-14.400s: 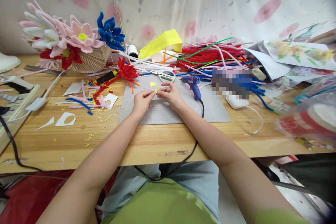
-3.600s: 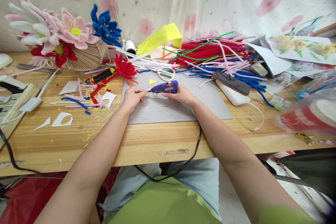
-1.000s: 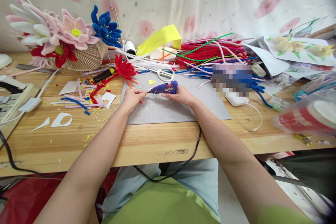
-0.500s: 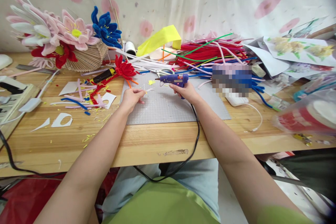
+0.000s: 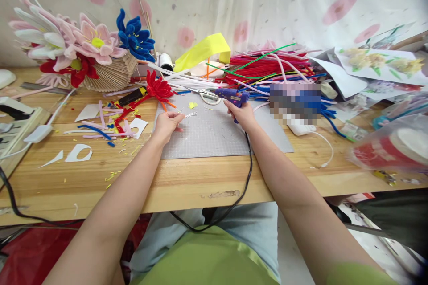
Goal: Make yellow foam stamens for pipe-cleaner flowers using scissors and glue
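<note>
My right hand [image 5: 241, 113] is wrapped round the handle of a blue glue gun [image 5: 232, 95], its nozzle pointing left over the cutting mat [image 5: 214, 142]. A black cord runs from the gun down over the table edge. The fingers of my left hand [image 5: 168, 125] pinch a small bunch of thin white stamens [image 5: 190, 115] above the mat's left part. Just behind that hand lies a red pipe-cleaner flower [image 5: 159, 87] with an orange stem. A small yellow scrap [image 5: 193, 105] rests on the mat, and scissors [image 5: 210, 95] lie at its back edge.
Offcuts of pipe cleaner [image 5: 105, 127] and paper scraps [image 5: 79, 152] litter the table's left side. Finished flowers in a woven basket [image 5: 109, 73] stand back left. Behind the mat are bundled red pipe cleaners [image 5: 267, 67] and a yellow sheet [image 5: 203, 51]. A bagged cup [image 5: 394, 142] stands right.
My right hand has drawn the glue gun to the right and slightly back, away from the stamens. My left hand has hardly moved, still holding them.
</note>
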`<state>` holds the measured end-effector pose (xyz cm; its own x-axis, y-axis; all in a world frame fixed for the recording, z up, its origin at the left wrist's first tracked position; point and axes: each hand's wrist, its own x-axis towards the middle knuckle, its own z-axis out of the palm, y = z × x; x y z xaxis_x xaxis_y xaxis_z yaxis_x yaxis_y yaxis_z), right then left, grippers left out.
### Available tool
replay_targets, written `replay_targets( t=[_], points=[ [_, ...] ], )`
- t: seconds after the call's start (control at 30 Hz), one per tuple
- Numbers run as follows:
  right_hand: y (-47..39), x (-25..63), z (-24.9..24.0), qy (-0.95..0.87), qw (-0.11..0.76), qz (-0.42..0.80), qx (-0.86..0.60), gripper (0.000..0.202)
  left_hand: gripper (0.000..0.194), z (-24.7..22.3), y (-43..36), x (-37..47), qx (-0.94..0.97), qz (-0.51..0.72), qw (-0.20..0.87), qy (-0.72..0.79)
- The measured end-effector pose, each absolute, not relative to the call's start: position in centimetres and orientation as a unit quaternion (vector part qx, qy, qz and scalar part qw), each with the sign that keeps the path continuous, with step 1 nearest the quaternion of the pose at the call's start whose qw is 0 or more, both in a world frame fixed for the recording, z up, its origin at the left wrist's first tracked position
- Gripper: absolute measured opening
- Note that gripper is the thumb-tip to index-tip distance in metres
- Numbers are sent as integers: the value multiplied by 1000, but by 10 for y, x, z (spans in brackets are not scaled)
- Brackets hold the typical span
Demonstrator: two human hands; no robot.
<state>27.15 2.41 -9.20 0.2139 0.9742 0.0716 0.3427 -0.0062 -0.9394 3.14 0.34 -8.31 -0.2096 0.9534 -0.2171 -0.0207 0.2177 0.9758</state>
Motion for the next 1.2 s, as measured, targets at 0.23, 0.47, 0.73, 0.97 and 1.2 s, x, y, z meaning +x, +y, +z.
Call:
replay_targets(
  t=[0.23, 0.47, 0.73, 0.97, 1.2],
  points=[
    [33, 283, -101, -426, 530, 307, -666, 36, 19, -85, 3, 33, 383, 519, 489, 587],
    [38, 290, -106, -487, 398, 202, -751, 28, 17, -91, 3, 35, 395, 552, 453, 578],
    [16, 283, -72, -535, 480, -1, -696, 70, 19, -85, 0, 40, 358, 557, 477, 577],
    [-2, 219, -52, -711, 420, 213, -523, 31, 12, -84, -1, 42, 340, 557, 490, 579],
    [6, 167, -71, -745, 315, 317, -495, 41, 17, -86, -4, 41, 369, 551, 482, 572]
  ],
)
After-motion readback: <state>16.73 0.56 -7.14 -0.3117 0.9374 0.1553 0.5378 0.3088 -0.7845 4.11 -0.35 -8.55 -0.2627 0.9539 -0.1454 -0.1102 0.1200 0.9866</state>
